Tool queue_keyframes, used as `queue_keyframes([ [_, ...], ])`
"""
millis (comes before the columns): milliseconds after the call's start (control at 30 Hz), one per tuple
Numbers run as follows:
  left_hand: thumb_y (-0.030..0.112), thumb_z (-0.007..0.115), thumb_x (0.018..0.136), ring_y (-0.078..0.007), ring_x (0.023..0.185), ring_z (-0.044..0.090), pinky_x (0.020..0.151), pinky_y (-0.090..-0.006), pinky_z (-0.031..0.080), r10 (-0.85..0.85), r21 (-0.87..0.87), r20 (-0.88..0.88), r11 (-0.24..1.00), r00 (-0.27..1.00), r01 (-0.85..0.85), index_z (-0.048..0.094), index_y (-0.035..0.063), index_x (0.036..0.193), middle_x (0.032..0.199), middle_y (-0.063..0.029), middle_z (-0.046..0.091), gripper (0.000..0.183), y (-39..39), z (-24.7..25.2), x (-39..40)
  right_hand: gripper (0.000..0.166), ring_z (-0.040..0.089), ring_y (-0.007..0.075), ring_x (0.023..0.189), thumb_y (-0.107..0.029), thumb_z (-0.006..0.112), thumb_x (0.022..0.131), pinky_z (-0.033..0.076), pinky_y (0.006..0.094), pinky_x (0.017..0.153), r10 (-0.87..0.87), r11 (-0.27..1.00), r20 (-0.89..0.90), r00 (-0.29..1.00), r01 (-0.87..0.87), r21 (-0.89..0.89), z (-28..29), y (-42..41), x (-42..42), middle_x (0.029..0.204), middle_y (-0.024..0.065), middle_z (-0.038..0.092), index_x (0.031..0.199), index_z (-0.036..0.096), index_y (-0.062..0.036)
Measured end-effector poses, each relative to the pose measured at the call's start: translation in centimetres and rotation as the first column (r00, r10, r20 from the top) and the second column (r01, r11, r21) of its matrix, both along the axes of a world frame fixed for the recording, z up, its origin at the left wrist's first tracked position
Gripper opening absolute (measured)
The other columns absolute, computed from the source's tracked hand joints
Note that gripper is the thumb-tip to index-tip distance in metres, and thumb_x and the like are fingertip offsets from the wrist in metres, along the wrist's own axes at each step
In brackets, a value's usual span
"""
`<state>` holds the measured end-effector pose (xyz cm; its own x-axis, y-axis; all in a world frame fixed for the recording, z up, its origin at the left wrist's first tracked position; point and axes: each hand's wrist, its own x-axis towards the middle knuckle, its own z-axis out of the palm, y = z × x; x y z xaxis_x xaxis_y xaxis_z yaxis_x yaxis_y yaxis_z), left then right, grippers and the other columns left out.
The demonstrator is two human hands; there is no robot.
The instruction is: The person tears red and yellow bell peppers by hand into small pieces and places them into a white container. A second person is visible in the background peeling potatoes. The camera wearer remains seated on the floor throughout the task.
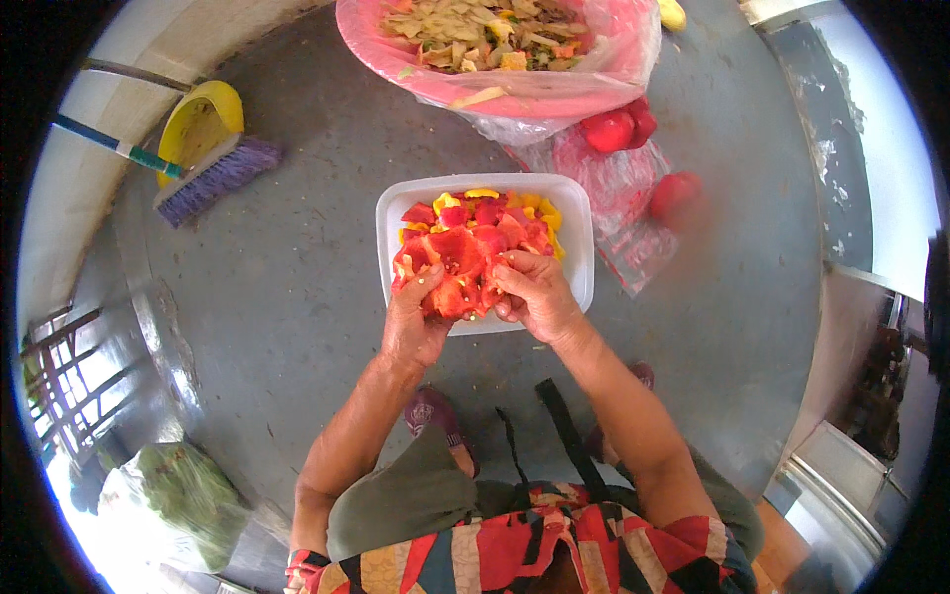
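Note:
Both of my hands grip an opened red bell pepper point(459, 260), its inner flesh and a few pale seeds facing up. My left hand point(417, 308) holds its left side with the thumb on top. On the right side, my right hand point(538, 293) pinches the flesh between thumb and fingers. Under the hands sits a white plastic container point(582, 275). Red and yellow pepper pieces point(486, 210) lie in its far part, partly hidden by the held pepper.
Beyond the container stands a pink basin point(519, 100) lined with clear plastic, holding vegetable scraps point(490, 33). Whole red peppers point(608, 131) lie by a plastic bag point(605, 178) to the right. A broom point(219, 178) and yellow dustpan point(200, 119) rest at left; a bag of greens point(182, 505) sits lower left.

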<state>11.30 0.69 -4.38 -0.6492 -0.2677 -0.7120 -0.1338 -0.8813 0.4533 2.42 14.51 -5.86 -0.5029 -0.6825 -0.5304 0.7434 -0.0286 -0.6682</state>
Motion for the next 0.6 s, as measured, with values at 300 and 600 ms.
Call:
queue_keyframes([
  [300,0.018,0.062,0.080,-0.0176,0.076,0.062,0.042,-0.0254,0.044,-0.098,0.058,-0.065,0.993,0.993,0.101,0.047,0.0077,0.114,0.098,-0.0073,0.061,0.038,-1.7,-1.8,0.7,0.020,0.050,0.0157,0.047,-0.021,0.057,0.088,0.039,0.0269,0.043,0.250,0.968,-0.395,0.884,-0.214,0.133,-0.1,2.1,-2.7,0.066,0.0067,0.058,0.091,0.061,-0.0014],
  [600,0.007,0.063,0.080,-0.0162,0.097,0.058,0.083,-0.0312,0.050,-0.263,-0.220,-0.131,0.948,0.956,0.231,0.049,0.0027,0.116,0.107,-0.0066,0.058,0.039,-0.5,-1.6,0.4,0.014,0.052,0.0184,0.053,-0.010,0.063,0.082,0.042,0.0299,0.051,0.397,0.914,-0.809,0.433,-0.100,0.394,1.0,-0.2,-2.3,0.060,0.0086,0.055,0.078,0.059,0.0030],
])
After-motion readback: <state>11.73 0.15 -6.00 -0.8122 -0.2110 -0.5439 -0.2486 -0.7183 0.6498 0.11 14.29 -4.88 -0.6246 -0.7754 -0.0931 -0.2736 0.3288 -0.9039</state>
